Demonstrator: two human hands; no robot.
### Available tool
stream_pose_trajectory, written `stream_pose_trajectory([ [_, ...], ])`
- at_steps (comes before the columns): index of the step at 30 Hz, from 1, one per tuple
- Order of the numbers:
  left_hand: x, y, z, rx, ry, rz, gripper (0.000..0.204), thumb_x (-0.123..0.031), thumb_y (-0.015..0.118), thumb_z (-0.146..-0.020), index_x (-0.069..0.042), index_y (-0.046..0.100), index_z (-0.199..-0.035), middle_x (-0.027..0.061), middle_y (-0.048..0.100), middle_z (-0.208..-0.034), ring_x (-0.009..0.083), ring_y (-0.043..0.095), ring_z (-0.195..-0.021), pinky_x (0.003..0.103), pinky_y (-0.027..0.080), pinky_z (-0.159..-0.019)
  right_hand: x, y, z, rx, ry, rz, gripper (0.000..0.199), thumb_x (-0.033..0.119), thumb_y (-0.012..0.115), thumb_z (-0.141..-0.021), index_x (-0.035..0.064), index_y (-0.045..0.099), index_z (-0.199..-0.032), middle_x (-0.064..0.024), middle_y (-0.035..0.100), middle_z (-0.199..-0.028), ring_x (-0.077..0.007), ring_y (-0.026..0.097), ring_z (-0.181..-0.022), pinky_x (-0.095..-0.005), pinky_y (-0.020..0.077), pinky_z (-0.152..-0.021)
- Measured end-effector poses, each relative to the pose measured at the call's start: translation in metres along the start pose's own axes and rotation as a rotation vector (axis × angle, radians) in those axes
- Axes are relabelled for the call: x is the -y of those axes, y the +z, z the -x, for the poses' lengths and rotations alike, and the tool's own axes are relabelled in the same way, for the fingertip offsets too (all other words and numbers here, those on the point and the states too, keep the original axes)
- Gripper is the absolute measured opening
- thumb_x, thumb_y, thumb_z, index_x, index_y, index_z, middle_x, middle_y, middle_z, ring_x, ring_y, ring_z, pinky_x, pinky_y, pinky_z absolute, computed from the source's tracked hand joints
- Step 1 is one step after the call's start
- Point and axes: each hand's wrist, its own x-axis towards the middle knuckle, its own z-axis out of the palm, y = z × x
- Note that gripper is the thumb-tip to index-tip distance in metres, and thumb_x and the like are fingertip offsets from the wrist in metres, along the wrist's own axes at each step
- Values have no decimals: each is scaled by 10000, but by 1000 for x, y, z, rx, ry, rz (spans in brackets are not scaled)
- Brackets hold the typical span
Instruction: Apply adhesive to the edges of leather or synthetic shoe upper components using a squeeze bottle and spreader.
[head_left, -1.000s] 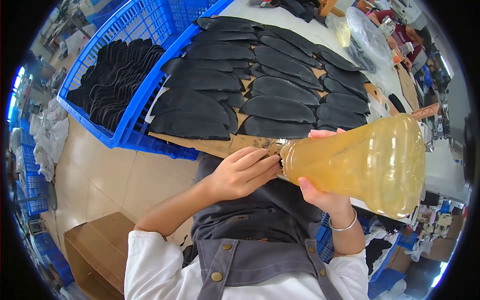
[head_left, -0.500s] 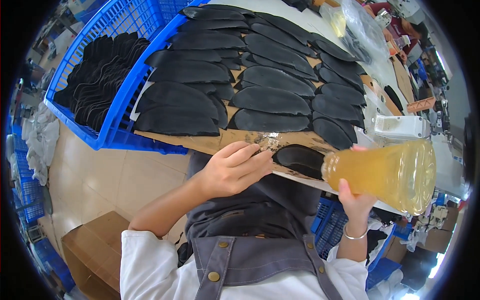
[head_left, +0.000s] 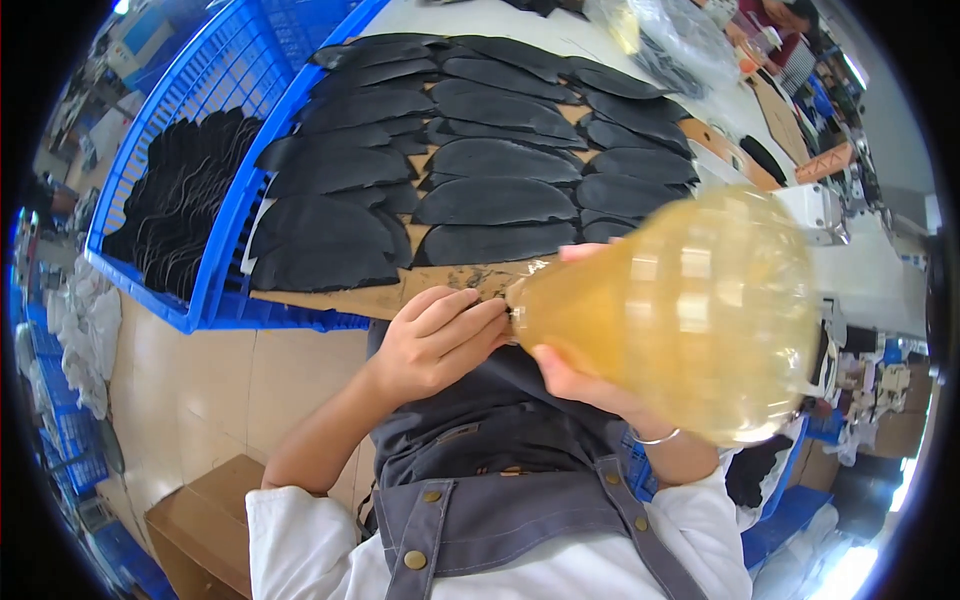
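Right now the right hand (head_left: 585, 385) grips a clear plastic bottle (head_left: 690, 310) of yellowish liquid, tipped on its side with its neck pointing toward the person's left and its wide base toward the right. The fingers wrap the underside of the bottle near the shoulder, and a thin bracelet (head_left: 652, 437) sits on that wrist. The left hand (head_left: 435, 340) is curled at the bottle's mouth, fingertips bunched together and pinching at the cap end; the cap itself is hidden by the fingers, so I cannot tell whether it is on.

Beyond the bottle lies a board (head_left: 400, 295) covered with rows of black, leaf-shaped cut pieces (head_left: 495, 200), laid overlapping. Left of the bottle and past the board's edge stands a blue plastic crate (head_left: 215, 300) holding a stack of more black pieces (head_left: 175, 215). Below the bottle, close to the camera, are the person's grey apron (head_left: 500, 500) with round studs and white sleeves. Far left of the bottle and lower, a brown cardboard box (head_left: 200, 520) sits on the tiled floor. Behind the bottle, to its upper right, the white table (head_left: 870, 270) carries clutter too small to make out.
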Motion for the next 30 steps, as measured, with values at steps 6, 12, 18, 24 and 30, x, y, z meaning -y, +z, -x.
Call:
stream_pose_trajectory([
  [6, 1, -6, -5, 48, 35, -44, 266, -83, 729, -644, -38, 651, -894, 56, 633, -982, 210, 582, -869, 326, 484, -731, 4, -21, 12, 69, 60, 183, 772, 194, 711, -652, 10, 299, -1278, -134, 475, -1197, -221, 471, -1088, -342, 375, -941],
  [12, -7, -12, -21, 138, -20, -40, 242, -143, 741, -627, -40, 625, -811, 48, 601, -902, 202, 556, -800, 314, 462, -682, -17, -71, 63, -78, 219, 423, 680, 148, 681, -684, -6, 360, -1263, -159, 498, -1179, -251, 513, -1055, -352, 438, -896],
  [18, -13, -5, -44, 225, -38, -145, 251, -205, 734, -614, -66, 532, -664, 39, 509, -761, 185, 498, -678, 307, 420, -600, -34, -87, 73, -783, 233, -314, 708, 386, 557, -813, 8, 273, -1340, -223, 466, -1203, -318, 484, -1119, -447, 406, -961],
  [24, -22, 4, -43, 139, -105, -259, 268, -214, 734, -630, -74, 507, -650, 47, 527, -770, 191, 506, -674, 309, 412, -593, -41, -73, 65, -813, 240, -594, 715, 433, 535, -820, 23, 275, -1346, -237, 452, -1213, -343, 478, -1135, -475, 402, -960],
  [30, -23, 3, -31, 115, -266, -117, 309, -234, 751, -651, -76, 498, -729, 48, 570, -835, 200, 533, -706, 326, 416, -623, -42, -43, 42, -603, 201, -358, 803, 408, 603, -799, 31, 184, -1371, -243, 442, -1208, -357, 497, -1099, -458, 421, -925],
])
